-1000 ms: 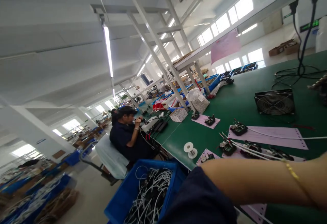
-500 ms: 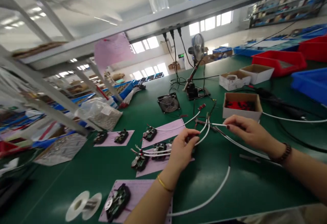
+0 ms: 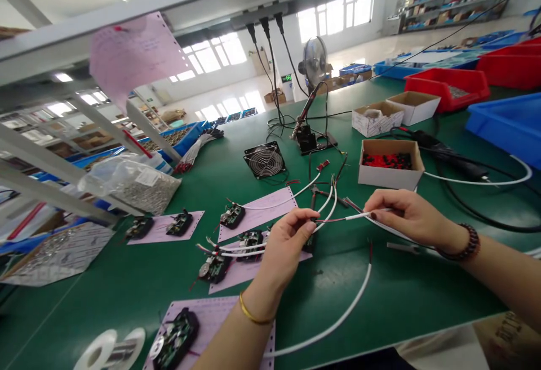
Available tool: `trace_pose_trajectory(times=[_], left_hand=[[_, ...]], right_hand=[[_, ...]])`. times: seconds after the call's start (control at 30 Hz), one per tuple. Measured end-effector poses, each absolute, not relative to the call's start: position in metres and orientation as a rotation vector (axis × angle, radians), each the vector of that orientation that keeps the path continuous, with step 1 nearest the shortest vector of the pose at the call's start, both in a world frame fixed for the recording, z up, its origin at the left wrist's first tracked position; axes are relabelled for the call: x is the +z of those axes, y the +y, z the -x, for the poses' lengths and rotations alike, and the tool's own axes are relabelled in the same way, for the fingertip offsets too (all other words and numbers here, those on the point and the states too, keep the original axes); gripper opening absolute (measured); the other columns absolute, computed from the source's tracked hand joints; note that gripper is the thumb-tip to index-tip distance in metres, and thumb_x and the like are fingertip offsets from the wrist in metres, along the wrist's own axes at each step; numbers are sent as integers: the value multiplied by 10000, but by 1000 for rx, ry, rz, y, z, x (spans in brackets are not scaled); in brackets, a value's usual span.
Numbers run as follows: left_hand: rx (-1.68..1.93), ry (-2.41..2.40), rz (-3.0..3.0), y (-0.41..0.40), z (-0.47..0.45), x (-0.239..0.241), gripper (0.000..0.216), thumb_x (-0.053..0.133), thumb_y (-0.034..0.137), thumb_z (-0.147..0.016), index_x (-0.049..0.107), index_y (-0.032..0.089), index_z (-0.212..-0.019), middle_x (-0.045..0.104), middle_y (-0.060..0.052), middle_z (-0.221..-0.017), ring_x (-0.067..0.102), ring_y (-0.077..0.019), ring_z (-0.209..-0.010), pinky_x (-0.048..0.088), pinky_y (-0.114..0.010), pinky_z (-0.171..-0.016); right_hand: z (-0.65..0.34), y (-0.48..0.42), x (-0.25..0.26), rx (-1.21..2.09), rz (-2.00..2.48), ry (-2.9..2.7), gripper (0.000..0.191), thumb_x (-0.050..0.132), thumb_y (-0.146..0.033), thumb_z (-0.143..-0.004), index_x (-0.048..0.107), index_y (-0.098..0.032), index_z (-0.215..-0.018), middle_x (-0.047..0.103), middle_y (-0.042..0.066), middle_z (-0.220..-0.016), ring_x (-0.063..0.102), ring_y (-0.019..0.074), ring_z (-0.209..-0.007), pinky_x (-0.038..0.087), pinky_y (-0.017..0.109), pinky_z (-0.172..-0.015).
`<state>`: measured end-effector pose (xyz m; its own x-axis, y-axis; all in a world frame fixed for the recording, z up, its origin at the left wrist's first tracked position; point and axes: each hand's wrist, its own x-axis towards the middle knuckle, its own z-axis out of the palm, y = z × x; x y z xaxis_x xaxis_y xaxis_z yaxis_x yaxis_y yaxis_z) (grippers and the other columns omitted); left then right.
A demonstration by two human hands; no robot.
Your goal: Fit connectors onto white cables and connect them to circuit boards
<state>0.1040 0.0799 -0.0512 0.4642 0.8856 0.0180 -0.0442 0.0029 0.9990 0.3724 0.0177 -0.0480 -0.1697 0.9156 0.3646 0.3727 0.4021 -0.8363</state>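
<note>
My right hand (image 3: 395,212) pinches a white cable (image 3: 357,215) near its end. Thin red and dark wires (image 3: 332,221) come out of that end and run to my left hand (image 3: 293,237), whose thumb and finger close on their tips. Under and beyond my left hand, small green circuit boards in black housings (image 3: 214,267) lie on pink paper sheets (image 3: 236,280), with white cables attached. Another white cable (image 3: 338,322) curves across the green table in front of me, its red and dark wires bare at the end. Pliers (image 3: 325,191) lie partly hidden behind the cables.
A box of red and black parts (image 3: 391,161) stands behind my right hand. Further back are a small fan (image 3: 265,160), a soldering iron in its stand (image 3: 306,133), a red bin (image 3: 446,88) and a blue bin (image 3: 507,119). A wire spool (image 3: 112,350) sits at front left.
The view has shifted, so the bench things appear further left and mostly higher. My left hand now holds the wire tips of the cable in my right hand, stretched between both hands.
</note>
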Motion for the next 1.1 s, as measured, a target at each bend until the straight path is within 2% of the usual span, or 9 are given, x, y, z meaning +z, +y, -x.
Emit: trace_pose_trajectory(times=[0.4,0.7,0.87,1.0,1.1], left_hand=[[904,776,-1401,80,-101,-54,153,776,302,-873,786,223,-1004,669,-1,-891,534,-112,-767,414,-205,-731],[909,765,-1389,79,-101,-55,182,805,354,-868,784,226,-996,686,-4,-925,559,-123,-826,427,-206,-774],[901,789,-1446,78,-100,-52,183,767,362,-892,774,219,-1006,688,-16,-938,570,-147,-848,440,-236,-795],[907,827,-1779,80,-97,-45,100,682,265,-933,745,229,-1002,677,-14,-933,578,-176,-862,438,-291,-816],[929,822,-2244,79,-97,-42,129,637,158,-955,729,230,-1010,692,-23,-996,585,-207,-974,402,-339,-908]], right_hand=[[-373,18,-49,805,1152,-1709,249,642,-381,-959,704,-153,-882,599,7,-647,453,107,-515,318,224,-463],[-372,19,-47,784,1232,-1710,279,637,-412,-943,709,-150,-881,610,15,-649,481,122,-539,374,231,-493],[-371,19,-47,769,1266,-1708,297,639,-444,-932,706,-162,-869,606,16,-629,474,131,-527,359,244,-483],[-371,19,-48,726,1268,-1741,268,612,-407,-947,695,-165,-868,590,6,-615,451,123,-513,339,237,-471],[-369,17,-50,700,1256,-1809,243,588,-375,-969,687,-168,-887,604,-1,-637,452,115,-506,348,234,-479]])
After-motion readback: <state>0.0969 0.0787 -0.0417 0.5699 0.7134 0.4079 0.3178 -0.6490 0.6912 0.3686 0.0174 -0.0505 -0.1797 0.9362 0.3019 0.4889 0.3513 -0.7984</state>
